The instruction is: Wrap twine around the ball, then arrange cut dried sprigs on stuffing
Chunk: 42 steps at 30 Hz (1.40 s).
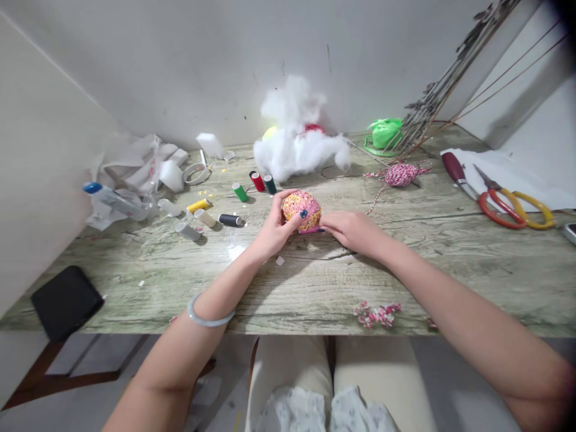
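A small ball wrapped in yellow and pink cord (300,207) rests on the wooden table (288,288) near its middle. My left hand (275,231) is curled round the ball's left side, thumb pressed on its front. My right hand (353,231) lies against the ball's right lower edge, fingers closed and pinched at it; what they pinch is hidden. A grey bangle (207,315) sits on my left wrist.
Thread spools (252,183) and white stuffing (297,147) lie behind the ball. A red-and-white twine ball (400,174), scissors (513,204), a red-handled tool (455,171), green cord (384,132) and sticks sit right. A glue bottle (112,198), tape (196,174) and black pouch (66,300) sit left.
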{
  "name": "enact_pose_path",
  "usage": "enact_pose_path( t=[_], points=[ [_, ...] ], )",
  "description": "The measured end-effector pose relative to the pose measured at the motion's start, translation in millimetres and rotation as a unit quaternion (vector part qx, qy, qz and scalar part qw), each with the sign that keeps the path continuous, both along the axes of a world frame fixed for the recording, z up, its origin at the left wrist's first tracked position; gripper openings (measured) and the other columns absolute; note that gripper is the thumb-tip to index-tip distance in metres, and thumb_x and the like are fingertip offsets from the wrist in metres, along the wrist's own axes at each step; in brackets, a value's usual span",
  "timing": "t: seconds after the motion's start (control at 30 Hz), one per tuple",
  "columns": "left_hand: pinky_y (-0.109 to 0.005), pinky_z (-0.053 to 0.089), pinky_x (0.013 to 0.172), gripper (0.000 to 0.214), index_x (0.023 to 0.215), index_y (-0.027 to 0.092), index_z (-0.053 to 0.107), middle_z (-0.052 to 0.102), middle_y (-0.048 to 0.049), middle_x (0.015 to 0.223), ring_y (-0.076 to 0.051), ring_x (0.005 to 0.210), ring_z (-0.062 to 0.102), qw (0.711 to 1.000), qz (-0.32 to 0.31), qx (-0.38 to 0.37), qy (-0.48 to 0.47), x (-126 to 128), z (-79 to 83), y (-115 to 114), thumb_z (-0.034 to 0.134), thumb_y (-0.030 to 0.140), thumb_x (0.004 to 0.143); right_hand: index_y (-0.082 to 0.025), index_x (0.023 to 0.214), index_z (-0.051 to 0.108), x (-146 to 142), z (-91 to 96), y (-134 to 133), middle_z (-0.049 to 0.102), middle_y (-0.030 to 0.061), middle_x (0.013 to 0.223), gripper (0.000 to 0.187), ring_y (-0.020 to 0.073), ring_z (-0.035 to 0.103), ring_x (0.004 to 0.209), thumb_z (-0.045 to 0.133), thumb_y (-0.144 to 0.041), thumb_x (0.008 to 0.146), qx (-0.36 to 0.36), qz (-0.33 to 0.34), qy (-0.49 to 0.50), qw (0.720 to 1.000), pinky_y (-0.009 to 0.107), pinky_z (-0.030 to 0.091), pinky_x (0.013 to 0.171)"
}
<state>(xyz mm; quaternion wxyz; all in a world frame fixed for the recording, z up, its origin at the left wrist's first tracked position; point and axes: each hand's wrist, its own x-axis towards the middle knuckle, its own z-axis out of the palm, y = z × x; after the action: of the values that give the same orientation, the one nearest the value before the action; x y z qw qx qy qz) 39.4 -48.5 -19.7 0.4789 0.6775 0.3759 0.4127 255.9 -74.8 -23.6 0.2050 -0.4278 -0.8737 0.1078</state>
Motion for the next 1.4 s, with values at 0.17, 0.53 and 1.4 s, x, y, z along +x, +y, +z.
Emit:
enact_pose_path(
  t=[0.17, 0.53, 1.4],
  points=[
    [-0.021, 0.045, 0.055, 0.063, 0.122, 0.02, 0.051, 0.062, -0.006, 0.103, -0.011, 0.069, 0.056, 0.994, 0.007, -0.094, -0.055, 1.0, -4.9, 4.0, 0.071, 0.059, 0.076, -0.022, 0.101, 0.068, 2.1, 1.0, 1.3, 0.074, 0.0068, 0.102, 0.025, 0.0209, 0.064, 0.091, 0.044, -0.026, 0.098, 0.003, -0.006, 0.044, 0.999, 0.029, 0.042, 0.076],
    [-0.019, 0.044, 0.05, 0.05, 0.118, 0.023, 0.053, 0.069, -0.0037, 0.089, -0.009, 0.057, 0.061, 0.928, 0.049, -0.297, -0.22, -4.2, -0.7, 14.4, 0.063, 0.058, 0.084, -0.021, 0.102, 0.067, -3.3, -5.2, -3.2, 0.074, 0.0069, 0.097, 0.027, 0.0211, 0.065, 0.086, 0.041, -0.028, 0.1, 0.024, 0.005, -0.006, 1.0, 0.029, 0.042, 0.074],
    [-0.017, 0.039, 0.041, 0.052, 0.099, 0.017, 0.058, 0.06, -0.0014, 0.064, -0.007, 0.047, 0.05, 0.927, 0.059, -0.316, -0.193, -5.1, 0.5, 16.4, 0.052, 0.067, 0.086, -0.021, 0.093, 0.068, -1.9, 5.5, -7.1, 0.073, 0.0072, 0.093, 0.026, 0.0197, 0.064, 0.085, 0.043, -0.029, 0.098, 0.006, -0.005, 0.108, 0.994, 0.029, 0.042, 0.075]
  ],
)
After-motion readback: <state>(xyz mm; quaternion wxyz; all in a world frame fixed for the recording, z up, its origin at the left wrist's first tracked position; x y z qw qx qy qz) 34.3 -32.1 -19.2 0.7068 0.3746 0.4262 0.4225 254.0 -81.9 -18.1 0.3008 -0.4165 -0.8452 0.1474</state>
